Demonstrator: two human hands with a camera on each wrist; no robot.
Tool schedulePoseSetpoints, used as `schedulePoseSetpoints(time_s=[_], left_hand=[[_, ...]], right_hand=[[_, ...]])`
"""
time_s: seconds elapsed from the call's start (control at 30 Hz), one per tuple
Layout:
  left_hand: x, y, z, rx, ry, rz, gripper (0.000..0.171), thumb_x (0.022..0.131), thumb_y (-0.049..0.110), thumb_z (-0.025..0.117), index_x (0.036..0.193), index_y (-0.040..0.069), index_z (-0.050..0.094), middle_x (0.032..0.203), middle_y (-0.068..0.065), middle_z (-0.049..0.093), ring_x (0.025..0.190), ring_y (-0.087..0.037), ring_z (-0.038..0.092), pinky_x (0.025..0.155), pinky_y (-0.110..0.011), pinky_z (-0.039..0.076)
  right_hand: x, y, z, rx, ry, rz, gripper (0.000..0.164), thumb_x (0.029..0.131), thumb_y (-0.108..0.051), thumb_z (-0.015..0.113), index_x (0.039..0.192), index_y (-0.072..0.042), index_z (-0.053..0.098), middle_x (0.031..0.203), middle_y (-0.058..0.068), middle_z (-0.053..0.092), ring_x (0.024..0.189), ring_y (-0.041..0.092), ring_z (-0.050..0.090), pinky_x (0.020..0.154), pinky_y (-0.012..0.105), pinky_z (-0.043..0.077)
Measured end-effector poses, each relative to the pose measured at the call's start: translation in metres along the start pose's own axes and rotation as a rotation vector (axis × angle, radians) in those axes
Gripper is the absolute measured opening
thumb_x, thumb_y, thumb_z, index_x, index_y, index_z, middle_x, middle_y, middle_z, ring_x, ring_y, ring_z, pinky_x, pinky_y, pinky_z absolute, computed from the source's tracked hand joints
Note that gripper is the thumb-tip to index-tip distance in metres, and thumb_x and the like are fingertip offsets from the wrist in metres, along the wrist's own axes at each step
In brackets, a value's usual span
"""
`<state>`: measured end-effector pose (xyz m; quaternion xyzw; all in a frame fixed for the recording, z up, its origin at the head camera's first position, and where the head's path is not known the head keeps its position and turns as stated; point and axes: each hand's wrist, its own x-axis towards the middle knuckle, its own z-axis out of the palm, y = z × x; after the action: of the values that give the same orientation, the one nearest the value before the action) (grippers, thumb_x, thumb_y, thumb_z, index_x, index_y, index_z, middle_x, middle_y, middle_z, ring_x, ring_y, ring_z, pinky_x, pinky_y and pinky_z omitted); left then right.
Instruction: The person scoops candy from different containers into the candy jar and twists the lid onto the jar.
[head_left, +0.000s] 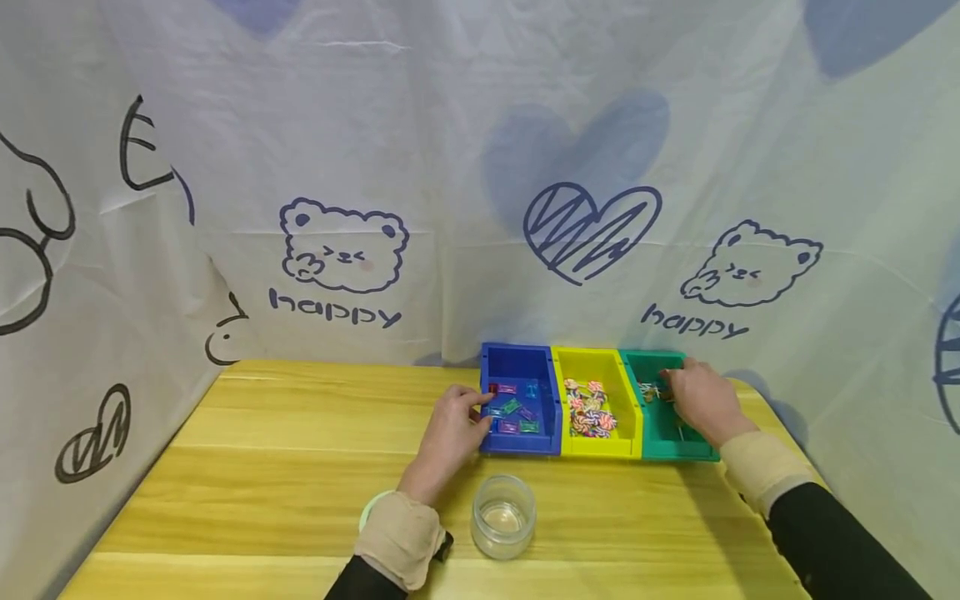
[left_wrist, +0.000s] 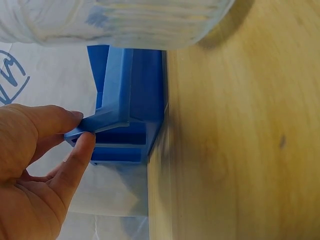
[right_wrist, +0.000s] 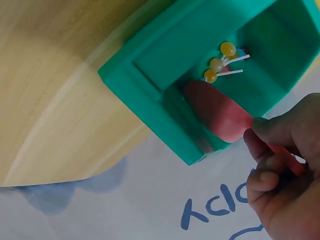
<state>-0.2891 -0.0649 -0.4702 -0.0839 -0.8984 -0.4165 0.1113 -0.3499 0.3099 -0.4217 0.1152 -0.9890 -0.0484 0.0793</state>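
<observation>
My left hand [head_left: 453,425] pinches the left side rim of a blue bin [head_left: 517,363], thumb and fingers on either side in the left wrist view. Small wrapped pieces [head_left: 512,407] in purple, green, blue and red lie in that bin. With my right hand [head_left: 705,400] I grip the handle of a red scoop [right_wrist: 225,115]. Its bowl is down inside the green bin [right_wrist: 165,65], beside several small lollipops [right_wrist: 228,49] with white sticks. From the head view the scoop is mostly hidden behind the hand.
Between the blue and green bins stands a yellow bin [head_left: 592,364] with several swirl-patterned candies [head_left: 591,412]. A clear glass jar [head_left: 504,521] is on the wooden table [head_left: 300,467] in front. A pale green round edge [head_left: 367,510] shows beside my left wrist. Printed cloth [head_left: 450,167] hangs behind.
</observation>
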Motion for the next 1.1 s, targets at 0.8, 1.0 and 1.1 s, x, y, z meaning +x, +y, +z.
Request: schedulePoseSetpoints(time_s=[0.8,1.0,1.1], left_hand=[[0.0,0.003,0.0,-0.008,0.0,-0.023,0.035,0.088,0.0,0.08,0.123,0.003,0.076,0.115,-0.015,0.063,0.088,-0.02,0.063,0.075,-0.029,0.061],[-0.001,0.002,0.001,-0.014,-0.002,-0.018,0.035,0.088,0.0,0.08,0.123,0.003,0.076,0.114,-0.015,0.062,0.087,-0.019,0.063,0.075,-0.028,0.061],[0.0,0.002,0.001,-0.017,0.003,-0.024,0.035,0.088,0.0,0.08,0.123,0.003,0.076,0.115,-0.015,0.062,0.087,-0.02,0.062,0.075,-0.028,0.061]], right_hand=[[0.007,0.049,-0.004,0.33,-0.101,0.019,0.035,0.09,0.003,0.057,0.122,0.015,0.067,0.113,0.034,0.069,0.083,0.035,0.061,0.078,0.051,0.055],[0.009,0.049,-0.007,0.19,-0.138,0.007,0.035,0.094,0.001,0.06,0.127,0.007,0.069,0.098,0.019,0.067,0.085,0.032,0.059,0.081,0.054,0.057],[0.011,0.046,-0.008,0.121,-0.128,-0.003,0.034,0.094,0.0,0.06,0.127,0.005,0.069,0.1,0.019,0.065,0.09,0.035,0.058,0.082,0.056,0.057]])
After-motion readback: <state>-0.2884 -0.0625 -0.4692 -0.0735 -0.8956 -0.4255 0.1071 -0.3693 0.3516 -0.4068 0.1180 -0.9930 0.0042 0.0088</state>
